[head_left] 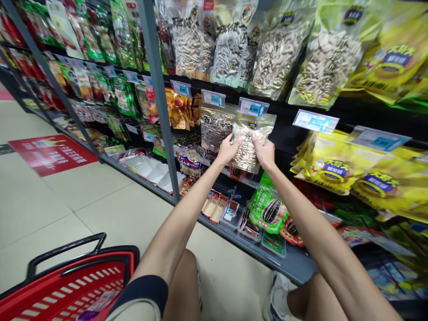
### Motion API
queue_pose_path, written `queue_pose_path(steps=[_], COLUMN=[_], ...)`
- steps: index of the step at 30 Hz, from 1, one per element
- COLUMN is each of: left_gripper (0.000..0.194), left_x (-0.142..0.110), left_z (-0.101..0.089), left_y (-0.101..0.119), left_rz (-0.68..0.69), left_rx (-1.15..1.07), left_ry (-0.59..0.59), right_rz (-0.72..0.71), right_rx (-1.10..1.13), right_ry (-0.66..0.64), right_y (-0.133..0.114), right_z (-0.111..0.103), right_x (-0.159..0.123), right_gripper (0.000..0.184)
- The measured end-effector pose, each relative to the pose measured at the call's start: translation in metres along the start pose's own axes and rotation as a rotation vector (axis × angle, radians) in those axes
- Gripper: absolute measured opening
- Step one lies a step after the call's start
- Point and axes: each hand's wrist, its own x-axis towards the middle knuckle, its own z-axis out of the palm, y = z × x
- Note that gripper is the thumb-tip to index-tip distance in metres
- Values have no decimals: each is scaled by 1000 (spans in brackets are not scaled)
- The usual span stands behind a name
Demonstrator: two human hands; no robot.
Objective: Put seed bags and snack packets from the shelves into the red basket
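Clear plastic is wrapping the pale seed bag; the left hand and right hand are pinching its two sides, thumbs on the front, fingers behind; both arms are reaching forward and up, converging at the shelf rack; the bag is standing upright under a price tag reading "9.90", just beside a darker seed bag; yellow bags are showing "大好大" on purple labels; a red basket is sitting on the floor, at the lower left.
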Motion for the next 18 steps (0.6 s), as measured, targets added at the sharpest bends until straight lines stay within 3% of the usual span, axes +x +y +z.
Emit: queue_pose_path(steps=[3, 5, 7, 9, 11, 14, 16, 18], left_gripper=[55, 31, 16, 21, 33, 31, 28, 32], left_x=[9, 3, -18, -59, -119, -237, -316, -382], left_z=[10, 14, 11, -10, -51, -149, -221, -279], left_y=[6, 8, 9, 12, 16, 19, 20, 26], left_rz=[-68, -76, -11, 104, 184, 63, -80, -299], left_rx=[198, 282, 311, 308, 286, 389, 568, 770], left_ry=[63, 116, 133, 82, 32, 60, 234, 408], right_rz=[128, 129, 97, 31, -115, -275, -218, -146], right_rx=[-243, -289, -280, -283, -290, -91, 183, 381], right_ry=[13, 4, -5, 32, 90, 17, -62, -85], right_y=[6, 7, 6, 5, 2, -16, -37, -60], right_z=[1, 4, 6, 5, -2, -13, -15, -11], right_x=[16, 17, 5, -18, -43, -61, -48, -20], right_gripper=[66, 64, 72, 87, 84, 62, 62, 71])
